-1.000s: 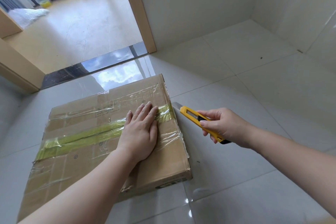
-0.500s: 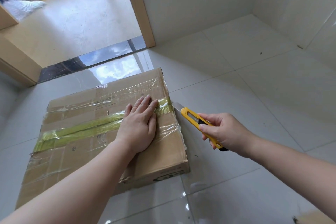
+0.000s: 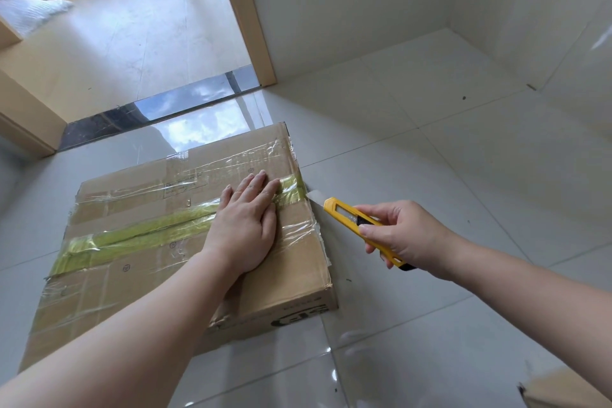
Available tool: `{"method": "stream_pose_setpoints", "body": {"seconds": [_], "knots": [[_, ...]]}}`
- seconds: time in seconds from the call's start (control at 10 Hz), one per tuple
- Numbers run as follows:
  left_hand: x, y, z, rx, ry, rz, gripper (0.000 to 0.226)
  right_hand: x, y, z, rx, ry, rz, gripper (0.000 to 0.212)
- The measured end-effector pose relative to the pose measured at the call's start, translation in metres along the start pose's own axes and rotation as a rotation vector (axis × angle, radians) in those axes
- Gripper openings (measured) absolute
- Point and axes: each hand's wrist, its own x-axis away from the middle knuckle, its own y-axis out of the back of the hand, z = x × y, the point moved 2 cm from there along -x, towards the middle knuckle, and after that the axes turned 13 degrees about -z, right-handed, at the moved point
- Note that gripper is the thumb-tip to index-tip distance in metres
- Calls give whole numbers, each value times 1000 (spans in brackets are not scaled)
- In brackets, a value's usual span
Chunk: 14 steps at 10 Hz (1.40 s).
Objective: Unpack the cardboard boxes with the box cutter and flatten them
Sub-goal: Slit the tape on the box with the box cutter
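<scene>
- Right hand (image 3: pixel 402 235): fingers curled round the yellow box cutter (image 3: pixel 361 228); its blade tip touches the box's right edge at the green tape (image 3: pixel 139 235).
- Left hand (image 3: pixel 246 225): fingers straight, flat on the cardboard box (image 3: pixel 149 272), which lies on the floor (image 3: pixel 463 175).
- Box print unreadable.
- Cutter points up-left.

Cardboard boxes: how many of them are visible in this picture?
2. One taped cardboard box lies under the left hand; a second cardboard piece shows at bottom right, mostly out of view.
</scene>
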Motion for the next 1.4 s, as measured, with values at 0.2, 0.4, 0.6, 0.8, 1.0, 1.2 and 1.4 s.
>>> {"method": "stream_pose_setpoints", "body": {"seconds": [0.2, 0.4, 0.6, 0.8, 1.0, 1.2, 1.4], "knots": [[1, 0, 0, -5, -7, 12, 58, 9, 0, 5, -13, -28, 7, 38], [0, -1, -1, -4, -16, 15, 55, 20, 7, 1, 29, -24, 27, 36], [0, 9, -6, -11, -107, 23, 48, 19, 21, -5, 70, -56, 17, 34], [-3, 24, -45, 15, -752, 197, 32, 8, 47, -13, 42, -106, -260, 38], [-8, 26, -49, -167, -861, 142, 33, 9, 23, 0, 35, -37, -176, 37], [2, 24, -46, -146, -920, -60, 25, 10, 2, 7, 20, 15, -69, 39], [-10, 19, -47, -130, -829, 59, 34, -2, -13, 13, 2, 8, -164, 20]]}}
